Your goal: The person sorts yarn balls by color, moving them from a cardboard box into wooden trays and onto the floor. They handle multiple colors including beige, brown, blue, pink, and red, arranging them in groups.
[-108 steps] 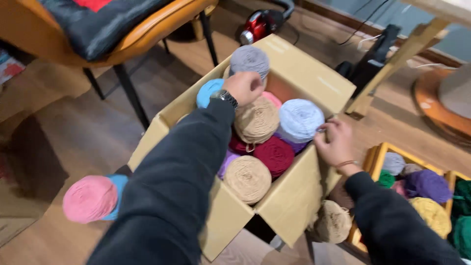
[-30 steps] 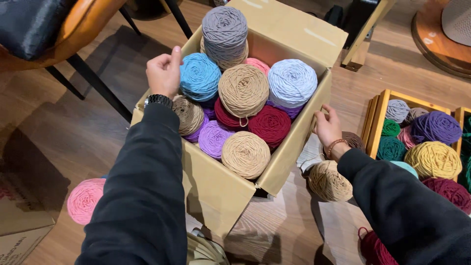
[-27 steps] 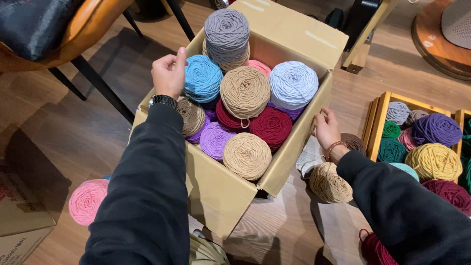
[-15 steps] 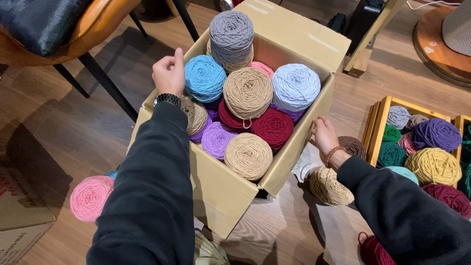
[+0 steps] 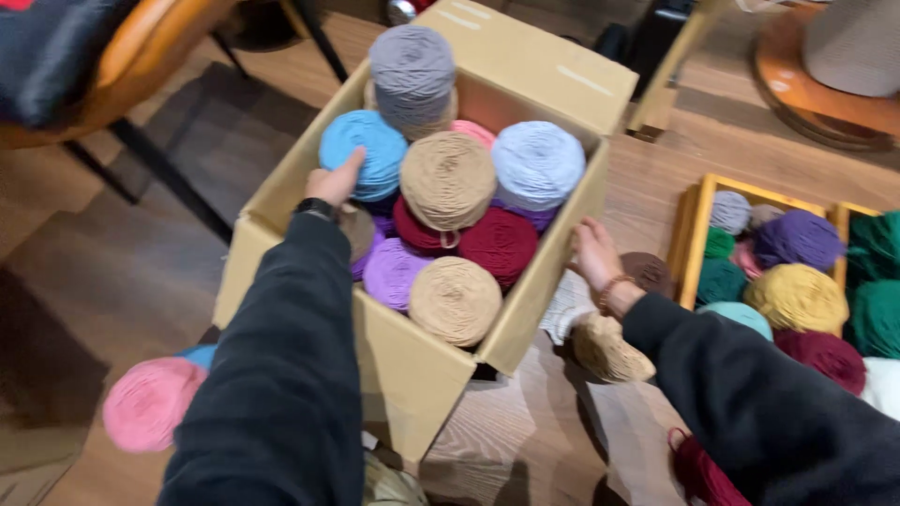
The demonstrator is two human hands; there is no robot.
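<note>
On a wooden floor, a cardboard box (image 5: 309,201) is sitting crammed with yarn balls. The left hand (image 5: 333,183), loosely clenched, is pressing the blue ball (image 5: 364,155) at the box's left edge, while the right hand (image 5: 591,253), fingers released, is steadying its right wall. Packing appears nearly done; any next ball calls for a free gap.

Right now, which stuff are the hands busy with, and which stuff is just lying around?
Busy with:
- cardboard box, held by the left hand on its rim and the right hand on its side
- blue yarn ball by the left thumb
- the other yarn balls packed inside

Just lying around:
- pink yarn ball on the floor
- wooden tray of yarn
- chair
</note>
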